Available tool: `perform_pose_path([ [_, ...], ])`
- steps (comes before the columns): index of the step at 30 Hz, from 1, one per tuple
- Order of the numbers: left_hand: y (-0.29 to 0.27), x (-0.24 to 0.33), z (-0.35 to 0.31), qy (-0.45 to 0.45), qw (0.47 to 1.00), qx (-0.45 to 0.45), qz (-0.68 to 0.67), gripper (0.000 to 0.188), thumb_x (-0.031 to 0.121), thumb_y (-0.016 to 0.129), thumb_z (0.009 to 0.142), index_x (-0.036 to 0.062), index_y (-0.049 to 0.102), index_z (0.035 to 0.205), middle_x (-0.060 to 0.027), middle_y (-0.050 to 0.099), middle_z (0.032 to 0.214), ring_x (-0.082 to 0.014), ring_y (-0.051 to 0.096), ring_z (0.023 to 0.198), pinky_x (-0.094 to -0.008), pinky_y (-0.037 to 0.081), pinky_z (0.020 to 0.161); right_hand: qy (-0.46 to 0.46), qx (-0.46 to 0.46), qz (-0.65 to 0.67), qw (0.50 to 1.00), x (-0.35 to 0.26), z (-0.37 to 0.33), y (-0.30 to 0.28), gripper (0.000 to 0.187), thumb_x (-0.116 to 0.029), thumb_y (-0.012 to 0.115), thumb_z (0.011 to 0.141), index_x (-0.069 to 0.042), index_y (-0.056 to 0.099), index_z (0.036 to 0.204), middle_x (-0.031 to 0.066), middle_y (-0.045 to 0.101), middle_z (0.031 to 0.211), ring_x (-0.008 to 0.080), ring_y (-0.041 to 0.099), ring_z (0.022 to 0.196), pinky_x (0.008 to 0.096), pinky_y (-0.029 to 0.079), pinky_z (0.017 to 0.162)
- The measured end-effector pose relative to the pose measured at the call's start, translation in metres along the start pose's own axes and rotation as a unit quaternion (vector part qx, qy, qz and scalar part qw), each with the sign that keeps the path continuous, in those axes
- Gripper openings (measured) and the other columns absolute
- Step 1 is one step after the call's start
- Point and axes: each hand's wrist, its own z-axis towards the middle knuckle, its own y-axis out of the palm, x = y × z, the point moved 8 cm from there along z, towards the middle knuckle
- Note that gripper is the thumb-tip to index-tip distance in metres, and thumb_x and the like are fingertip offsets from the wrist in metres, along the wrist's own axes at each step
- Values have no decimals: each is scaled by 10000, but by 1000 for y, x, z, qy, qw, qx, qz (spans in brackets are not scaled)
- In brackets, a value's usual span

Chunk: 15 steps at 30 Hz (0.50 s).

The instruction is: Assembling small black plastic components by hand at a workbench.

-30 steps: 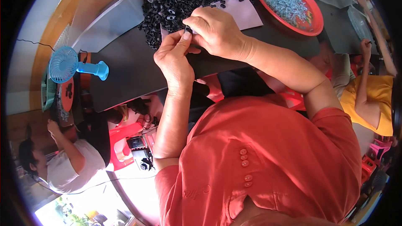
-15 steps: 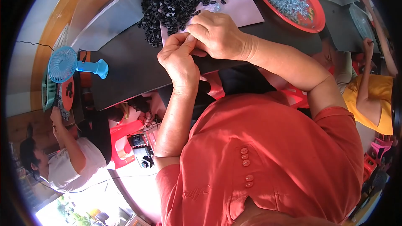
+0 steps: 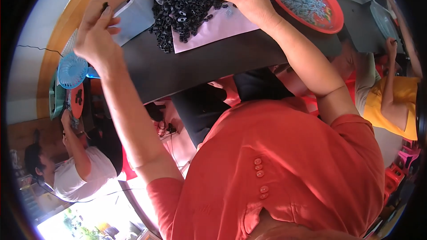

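Left hand (image 3: 98, 40): grip pinched on black part (image 3: 105, 6), near clear bin (image 3: 138, 18). Right hand (image 3: 251, 2): grip parted, near black pile (image 3: 182, 9) on counter (image 3: 200, 66). Risks: slack fingertip pinch could drop the part; knuckles brushing the pile could scatter it.

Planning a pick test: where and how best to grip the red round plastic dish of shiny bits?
Grip the dish probably by its near-right rim, coming from that side: the raised edge is exposed there, while the right hand is by its left.
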Motion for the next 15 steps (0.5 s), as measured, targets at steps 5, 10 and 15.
perform_pose_path([
  [5, 48, 5, -22, 200, 951, -101, 213, 191, 37, 766, 696, 28, 713, 880, -49, 673, 834, -149, 640, 749, -276, 512, 691, 68, -75, -36, 994, 33, -3, 6, 99, -85, 697, 834, -11, 684, 898, -12, 622, 703, 38, 532, 653, 212, 423, 594],
  [10, 131, -27, -105, 272, 886, -264, 269, 176, 78, 749, 679, 80, 714, 852, -71, 645, 816, -239, 602, 773, -351, 507, 736, 61, -57, 36, 996, 35, 1, 2, 68, -68, 678, 841, -16, 691, 883, -22, 615, 697, 37, 530, 656, 207, 421, 594],
  [15, 180, -46, -124, 351, 786, -327, 390, 188, 158, 756, 685, 124, 700, 862, -42, 599, 907, -291, 529, 940, -411, 484, 785, 64, -29, 58, 996, 18, 6, -6, 57, -30, 660, 814, 24, 647, 804, 103, 657, 695, 140, 631, 664, 286, 487, 599],
])
